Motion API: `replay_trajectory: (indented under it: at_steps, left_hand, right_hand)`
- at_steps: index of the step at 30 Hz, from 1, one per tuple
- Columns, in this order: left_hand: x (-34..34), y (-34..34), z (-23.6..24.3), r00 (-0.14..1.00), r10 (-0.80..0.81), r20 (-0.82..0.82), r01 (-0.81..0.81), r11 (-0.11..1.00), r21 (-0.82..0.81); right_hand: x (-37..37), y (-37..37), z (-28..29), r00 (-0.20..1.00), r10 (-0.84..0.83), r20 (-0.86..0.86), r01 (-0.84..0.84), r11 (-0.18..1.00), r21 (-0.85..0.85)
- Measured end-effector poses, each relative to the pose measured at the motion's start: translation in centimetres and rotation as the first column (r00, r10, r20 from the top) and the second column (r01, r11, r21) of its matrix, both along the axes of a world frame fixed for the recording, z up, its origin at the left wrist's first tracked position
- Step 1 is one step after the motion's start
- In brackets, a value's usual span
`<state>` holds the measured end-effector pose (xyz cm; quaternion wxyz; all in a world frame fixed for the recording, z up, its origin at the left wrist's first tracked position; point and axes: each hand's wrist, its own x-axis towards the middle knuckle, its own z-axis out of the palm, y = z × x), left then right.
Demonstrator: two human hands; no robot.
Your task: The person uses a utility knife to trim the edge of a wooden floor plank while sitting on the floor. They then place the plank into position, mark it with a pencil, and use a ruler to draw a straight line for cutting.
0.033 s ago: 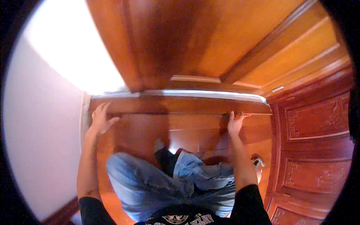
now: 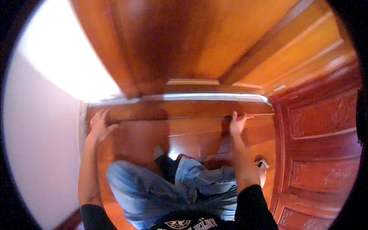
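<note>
A long brown wooden board (image 2: 195, 109) lies across the floor by the base of a panelled wooden front. My left hand (image 2: 100, 125) rests at the board's left end, near the white wall, fingers and thumb spread and holding nothing. Toward the board's right end, my right hand (image 2: 237, 124) is closed around a slim red stick that looks like a pencil (image 2: 250, 117). Its far end points right; the end within my fingers is hidden. The right fingertips lie at the board's near edge.
A pale strip (image 2: 203, 97) runs behind the board. The white wall (image 2: 46, 130) bounds the left side, a carved reddish cabinet (image 2: 322, 115) the right. My jeans-clad legs (image 2: 142, 188) are folded on the glossy wooden floor (image 2: 207, 136); my dark-socked foot (image 2: 166, 163) lies near the middle.
The whole view has shifted slightly. Both hands stay at about the same places along the board, and the red pencil remains in my right hand.
</note>
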<state>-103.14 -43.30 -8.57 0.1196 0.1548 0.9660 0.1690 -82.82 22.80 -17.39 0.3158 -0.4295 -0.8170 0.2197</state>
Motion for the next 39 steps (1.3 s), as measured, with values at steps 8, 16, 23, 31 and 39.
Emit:
replay_trajectory:
  at_steps: [8,16,23,31,39]
  left_hand:
    - [-1.9,0.9,-5.6,0.977,-0.162,0.137,0.190,0.954,-0.233]
    - [-3.9,-3.8,-10.9,0.932,-0.312,-0.183,0.298,0.949,-0.100]
    - [-3.1,-4.5,-12.8,0.905,-0.343,-0.253,0.333,0.939,-0.082]
    - [-1.1,-0.9,-5.9,0.949,-0.246,-0.197,0.238,0.969,-0.067]
    - [-0.8,2.5,-7.4,0.921,-0.309,-0.238,0.308,0.950,-0.043]
  right_hand:
    - [-1.3,-1.7,-3.9,0.963,-0.237,0.125,0.212,0.960,0.185]
    - [-1.2,-4.1,-4.1,0.944,-0.245,0.222,0.250,0.968,0.003]
    - [-1.7,-2.6,-3.6,0.941,-0.241,0.237,0.241,0.970,0.031]
    - [1.0,-3.0,-6.5,0.986,-0.150,0.068,0.141,0.983,0.121]
    - [5.2,3.0,-6.1,0.926,-0.275,0.259,0.210,0.945,0.252]
